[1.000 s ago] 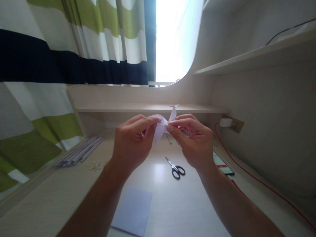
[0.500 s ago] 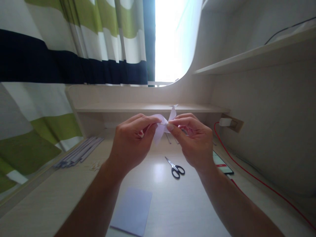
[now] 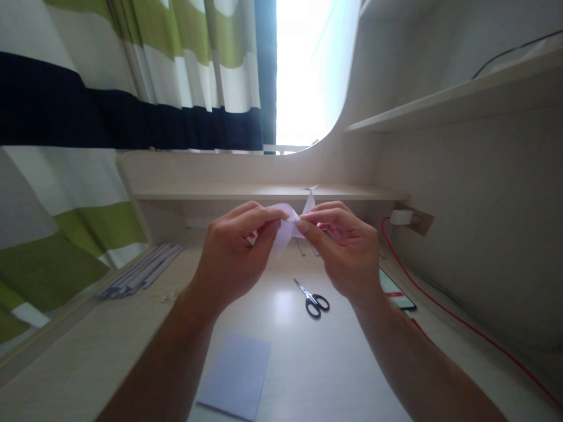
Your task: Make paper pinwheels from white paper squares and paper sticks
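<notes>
Both my hands are raised over the desk, pinching a pale lilac piece of thin paper point(image 3: 284, 235) gathered at its middle. My left hand point(image 3: 240, 252) grips its left side between thumb and index finger. My right hand point(image 3: 347, 249) pinches close to the gathered centre, its thumb tip against the paper. One pointed end sticks up between the hands and another part hangs down. Something thin and pale runs from the left fingertips to the centre; I cannot make out what it is. Below the hands lie scissors point(image 3: 313, 300) with black handles, blades pointing away.
A stack of pale sheets point(image 3: 235, 375) lies near the front. Folded paper strips point(image 3: 141, 271) and small pale loops point(image 3: 168, 294) sit at left. On the right are a phone point(image 3: 396, 291), a red cable point(image 3: 444, 312) and a white charger point(image 3: 401, 217). A shelf point(image 3: 264, 191) runs along the back.
Hands and paper stay almost in place. The upright paper tip has tilted slightly to the right, and the fingers have shifted very little.
</notes>
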Motion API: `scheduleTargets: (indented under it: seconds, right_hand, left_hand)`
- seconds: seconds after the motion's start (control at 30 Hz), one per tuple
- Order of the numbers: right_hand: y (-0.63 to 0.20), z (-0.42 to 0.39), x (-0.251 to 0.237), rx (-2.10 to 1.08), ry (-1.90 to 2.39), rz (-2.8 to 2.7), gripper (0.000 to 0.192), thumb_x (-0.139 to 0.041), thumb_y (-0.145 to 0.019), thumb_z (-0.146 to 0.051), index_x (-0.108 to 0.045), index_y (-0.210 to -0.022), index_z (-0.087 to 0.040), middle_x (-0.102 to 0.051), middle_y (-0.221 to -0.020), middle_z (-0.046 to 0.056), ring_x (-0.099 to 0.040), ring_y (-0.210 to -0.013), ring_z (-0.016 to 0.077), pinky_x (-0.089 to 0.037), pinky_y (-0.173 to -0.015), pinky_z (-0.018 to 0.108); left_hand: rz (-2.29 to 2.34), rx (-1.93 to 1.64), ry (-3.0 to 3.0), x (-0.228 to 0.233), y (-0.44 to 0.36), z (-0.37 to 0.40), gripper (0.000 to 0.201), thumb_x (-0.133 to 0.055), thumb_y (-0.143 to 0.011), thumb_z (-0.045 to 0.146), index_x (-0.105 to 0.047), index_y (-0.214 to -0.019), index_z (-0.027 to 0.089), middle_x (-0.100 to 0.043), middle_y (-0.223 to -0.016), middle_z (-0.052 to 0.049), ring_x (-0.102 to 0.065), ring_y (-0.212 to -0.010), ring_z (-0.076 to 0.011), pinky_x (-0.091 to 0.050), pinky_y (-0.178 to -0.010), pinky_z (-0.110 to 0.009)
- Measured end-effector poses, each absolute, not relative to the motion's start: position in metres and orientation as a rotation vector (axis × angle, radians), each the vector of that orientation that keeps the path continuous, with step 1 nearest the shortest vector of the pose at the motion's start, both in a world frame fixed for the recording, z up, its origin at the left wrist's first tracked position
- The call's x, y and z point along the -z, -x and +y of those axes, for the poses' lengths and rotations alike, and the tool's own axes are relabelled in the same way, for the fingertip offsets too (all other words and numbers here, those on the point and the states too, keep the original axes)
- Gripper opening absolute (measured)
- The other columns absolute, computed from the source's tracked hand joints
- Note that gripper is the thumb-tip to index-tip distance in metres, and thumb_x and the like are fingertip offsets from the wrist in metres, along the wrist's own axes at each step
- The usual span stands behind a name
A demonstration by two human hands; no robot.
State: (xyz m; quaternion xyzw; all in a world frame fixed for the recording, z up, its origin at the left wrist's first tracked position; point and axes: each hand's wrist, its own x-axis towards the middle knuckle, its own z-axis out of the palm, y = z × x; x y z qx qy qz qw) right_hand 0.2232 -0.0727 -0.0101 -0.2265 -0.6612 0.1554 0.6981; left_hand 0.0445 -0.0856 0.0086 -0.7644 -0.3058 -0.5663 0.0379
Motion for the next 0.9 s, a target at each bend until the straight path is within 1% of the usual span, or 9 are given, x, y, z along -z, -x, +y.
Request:
scheduleTargets:
  seconds: [0.2,0.37,0.47,0.53,0.67,0.8,0.9]
  right_hand:
    - [-0.2233,-0.0726,0.0098,-0.358,0.497,-1.486,0.005,-0.083,-0.085,-0.024,-0.080,-0.089,-0.026,-0.072,-0.094,0.002,-0.068,-0.086,0.0183,-0.054,-0.075,0.034]
    - [-0.2232,-0.0723,0.0104,-0.385,0.474,-1.475,0.007,-0.083,-0.085,-0.022,-0.081,-0.090,-0.026,-0.072,-0.095,0.002,-0.067,-0.087,0.0177,-0.054,-0.075,0.033]
    - [-0.2232,-0.0726,0.0104,-0.388,0.481,-1.479,0.006,-0.083,-0.085,-0.023,-0.081,-0.090,-0.026,-0.072,-0.095,0.002,-0.068,-0.087,0.0182,-0.054,-0.075,0.034]
    - [-0.2230,-0.0727,0.0103,-0.387,0.483,-1.484,0.006,-0.083,-0.085,-0.023,-0.081,-0.090,-0.026,-0.072,-0.095,0.002,-0.068,-0.087,0.0183,-0.055,-0.075,0.033]
    - [-0.2227,-0.0722,0.0105,-0.388,0.470,-1.485,0.006,-0.083,-0.086,-0.021,-0.081,-0.090,-0.025,-0.072,-0.095,0.002,-0.068,-0.088,0.0179,-0.053,-0.075,0.033]
    - [-0.2231,-0.0714,0.0109,-0.389,0.465,-1.498,0.006,-0.082,-0.086,-0.020,-0.080,-0.090,-0.025,-0.072,-0.096,0.002,-0.068,-0.090,0.0182,-0.053,-0.076,0.034]
    - [-0.2236,-0.0719,0.0107,-0.367,0.462,-1.507,0.006,-0.082,-0.086,-0.020,-0.080,-0.089,-0.024,-0.072,-0.095,0.002,-0.068,-0.090,0.0186,-0.054,-0.078,0.035]
  left_hand:
    - [-0.915,1.754,2.397,-0.0098,-0.0433,-0.0843,0.020,-0.065,-0.095,0.013,-0.078,-0.103,0.025,-0.075,-0.095,-0.003,-0.067,-0.082,-0.0158,-0.048,-0.067,-0.030]
    - [-0.910,1.762,2.413,-0.0103,-0.0438,-0.0850,0.019,-0.065,-0.095,0.012,-0.078,-0.104,0.022,-0.076,-0.098,-0.004,-0.069,-0.085,-0.0160,-0.050,-0.068,-0.029]
    - [-0.892,1.761,2.416,-0.0109,-0.0442,-0.0854,0.021,-0.065,-0.094,0.011,-0.078,-0.105,0.022,-0.077,-0.101,-0.004,-0.070,-0.089,-0.0164,-0.051,-0.073,-0.029]
    - [-0.887,1.760,2.421,-0.0113,-0.0444,-0.0857,0.022,-0.065,-0.094,0.010,-0.078,-0.106,0.022,-0.077,-0.101,-0.004,-0.069,-0.090,-0.0163,-0.052,-0.075,-0.029]
    - [-0.897,1.772,2.428,-0.0115,-0.0444,-0.0864,0.022,-0.065,-0.093,0.009,-0.078,-0.107,0.020,-0.076,-0.101,-0.004,-0.069,-0.089,-0.0156,-0.052,-0.072,-0.027]
    - [-0.911,1.797,2.436,-0.0105,-0.0443,-0.0868,0.022,-0.067,-0.091,0.010,-0.078,-0.109,0.018,-0.076,-0.103,-0.005,-0.069,-0.091,-0.0164,-0.054,-0.075,-0.028]
    - [-0.917,1.842,2.457,-0.0094,-0.0445,-0.0862,0.021,-0.067,-0.092,0.011,-0.078,-0.108,0.018,-0.076,-0.105,-0.005,-0.070,-0.093,-0.0168,-0.055,-0.076,-0.028]
